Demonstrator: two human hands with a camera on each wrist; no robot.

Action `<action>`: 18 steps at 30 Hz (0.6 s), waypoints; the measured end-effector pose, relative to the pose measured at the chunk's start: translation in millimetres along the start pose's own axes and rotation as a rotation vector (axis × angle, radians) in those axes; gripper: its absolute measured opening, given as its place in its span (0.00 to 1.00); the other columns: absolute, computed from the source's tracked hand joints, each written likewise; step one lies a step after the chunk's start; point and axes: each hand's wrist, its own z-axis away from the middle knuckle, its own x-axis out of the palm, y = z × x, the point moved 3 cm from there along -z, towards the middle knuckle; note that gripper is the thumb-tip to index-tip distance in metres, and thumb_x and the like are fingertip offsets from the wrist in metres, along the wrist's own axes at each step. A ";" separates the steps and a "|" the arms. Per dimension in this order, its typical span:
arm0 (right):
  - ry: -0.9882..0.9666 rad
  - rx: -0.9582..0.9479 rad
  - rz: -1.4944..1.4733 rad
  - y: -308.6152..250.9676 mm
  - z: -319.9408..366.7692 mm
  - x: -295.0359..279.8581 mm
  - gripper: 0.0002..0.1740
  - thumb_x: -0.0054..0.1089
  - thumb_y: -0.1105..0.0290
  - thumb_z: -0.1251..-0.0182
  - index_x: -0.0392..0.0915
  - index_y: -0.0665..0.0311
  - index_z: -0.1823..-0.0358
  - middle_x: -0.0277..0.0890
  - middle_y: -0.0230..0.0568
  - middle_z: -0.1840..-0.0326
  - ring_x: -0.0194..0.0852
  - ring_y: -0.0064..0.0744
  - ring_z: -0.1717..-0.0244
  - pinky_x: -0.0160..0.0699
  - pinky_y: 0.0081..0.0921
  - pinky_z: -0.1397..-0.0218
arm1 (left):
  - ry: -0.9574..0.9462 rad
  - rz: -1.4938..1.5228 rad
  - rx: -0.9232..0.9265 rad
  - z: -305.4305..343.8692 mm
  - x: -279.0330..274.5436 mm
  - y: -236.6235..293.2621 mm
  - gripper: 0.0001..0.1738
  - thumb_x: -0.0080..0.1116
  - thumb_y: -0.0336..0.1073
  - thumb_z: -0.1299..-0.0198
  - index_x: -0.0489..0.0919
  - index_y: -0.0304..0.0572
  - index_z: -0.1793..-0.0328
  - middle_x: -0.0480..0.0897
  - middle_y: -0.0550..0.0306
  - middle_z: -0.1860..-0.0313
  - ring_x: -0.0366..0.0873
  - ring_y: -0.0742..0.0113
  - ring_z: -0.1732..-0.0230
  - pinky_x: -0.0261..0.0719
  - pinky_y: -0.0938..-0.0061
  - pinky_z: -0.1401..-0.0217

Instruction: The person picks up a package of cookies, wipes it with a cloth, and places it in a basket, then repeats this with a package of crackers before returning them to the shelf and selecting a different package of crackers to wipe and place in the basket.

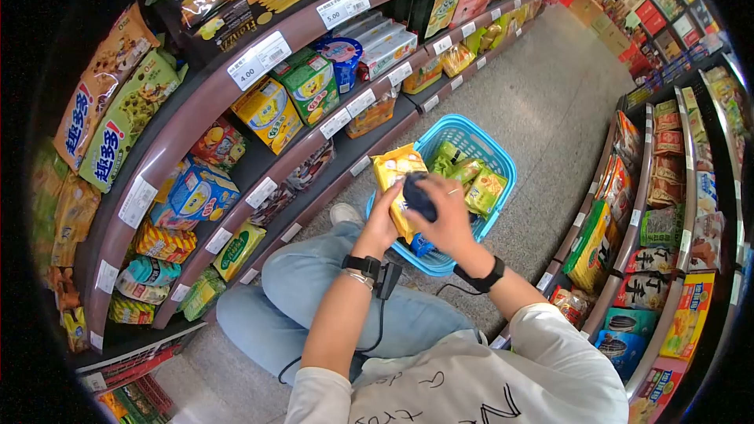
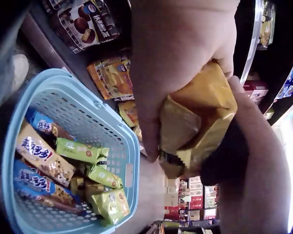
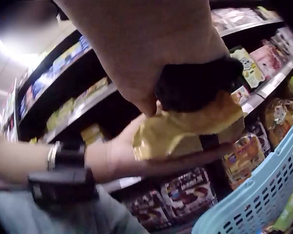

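Note:
My left hand (image 1: pixel 380 221) grips a yellow snack packet (image 1: pixel 396 163) over the near side of the blue basket (image 1: pixel 512 169). In my right hand (image 1: pixel 449 218) is a dark, balled-up cloth (image 1: pixel 421 195), held against the packet's face. The right wrist view shows the cloth (image 3: pixel 195 85) lying along the top of the crinkled yellow wrapper (image 3: pixel 168 134), with the left palm beneath. Seen in the left wrist view, a folded end of the packet (image 2: pixel 205 107) sticks out of the left hand. Inside the basket lie green packets (image 2: pixel 80 151), blue cookie packets (image 2: pixel 39 185) and a tan one (image 2: pixel 44 153).
A curved shelf with price tags (image 1: pixel 343 8) and boxed and bagged snacks runs along the left. Another shelf of bagged snacks (image 1: pixel 664 228) stands on the right. Grey floor (image 1: pixel 542 71) stretches ahead between them. The person's bent knees (image 1: pixel 306 267) are beside the basket.

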 end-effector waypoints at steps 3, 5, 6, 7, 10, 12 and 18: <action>-0.061 -0.096 -0.044 -11.4 19.3 21.9 0.25 0.73 0.69 0.53 0.76 0.61 0.51 0.72 0.45 0.48 0.69 0.51 0.50 0.71 0.42 0.45 | -0.024 -0.042 0.046 9.4 -4.1 6.5 0.25 0.52 0.47 0.29 0.66 0.47 0.32 0.78 0.53 0.41 0.79 0.60 0.43 0.79 0.64 0.42; -0.146 -0.154 -0.104 -24.0 23.1 21.8 0.23 0.71 0.72 0.53 0.77 0.60 0.53 0.73 0.45 0.49 0.69 0.51 0.52 0.72 0.42 0.47 | 0.016 -0.058 0.068 14.0 -8.6 9.3 0.27 0.50 0.53 0.29 0.69 0.45 0.33 0.79 0.54 0.43 0.80 0.61 0.45 0.79 0.65 0.43; -0.196 -0.181 -0.129 -28.7 25.8 19.5 0.22 0.70 0.73 0.53 0.77 0.60 0.53 0.73 0.44 0.49 0.69 0.51 0.52 0.73 0.42 0.48 | 0.007 -0.048 0.071 17.0 -8.6 11.9 0.27 0.50 0.53 0.29 0.68 0.45 0.32 0.79 0.54 0.43 0.80 0.61 0.45 0.79 0.65 0.43; -0.244 -0.205 -0.153 -31.6 27.0 17.1 0.21 0.68 0.74 0.53 0.77 0.59 0.54 0.73 0.44 0.50 0.70 0.50 0.53 0.73 0.42 0.49 | -0.004 -0.040 0.072 19.6 -8.3 14.5 0.27 0.49 0.53 0.29 0.68 0.45 0.32 0.79 0.54 0.43 0.80 0.60 0.46 0.79 0.65 0.42; -0.189 -0.195 -0.014 -26.0 14.0 6.2 0.21 0.65 0.77 0.54 0.77 0.59 0.55 0.73 0.44 0.51 0.70 0.50 0.54 0.74 0.41 0.51 | -0.046 -0.050 0.104 24.5 -1.4 21.4 0.28 0.49 0.52 0.29 0.64 0.47 0.30 0.77 0.54 0.40 0.77 0.60 0.41 0.77 0.64 0.39; -0.021 -0.060 0.063 -12.5 2.8 3.3 0.20 0.63 0.78 0.53 0.78 0.60 0.55 0.74 0.45 0.53 0.71 0.50 0.55 0.74 0.41 0.52 | -0.080 -0.058 0.113 26.4 1.3 22.3 0.28 0.51 0.48 0.29 0.60 0.49 0.28 0.74 0.54 0.37 0.74 0.62 0.37 0.75 0.63 0.38; -0.200 -0.256 -0.115 -46.5 24.5 13.4 0.21 0.65 0.76 0.56 0.79 0.59 0.55 0.73 0.43 0.53 0.71 0.49 0.53 0.72 0.42 0.50 | -0.122 0.003 0.014 29.2 -0.8 21.5 0.29 0.50 0.50 0.29 0.59 0.49 0.27 0.74 0.53 0.36 0.75 0.61 0.38 0.76 0.63 0.38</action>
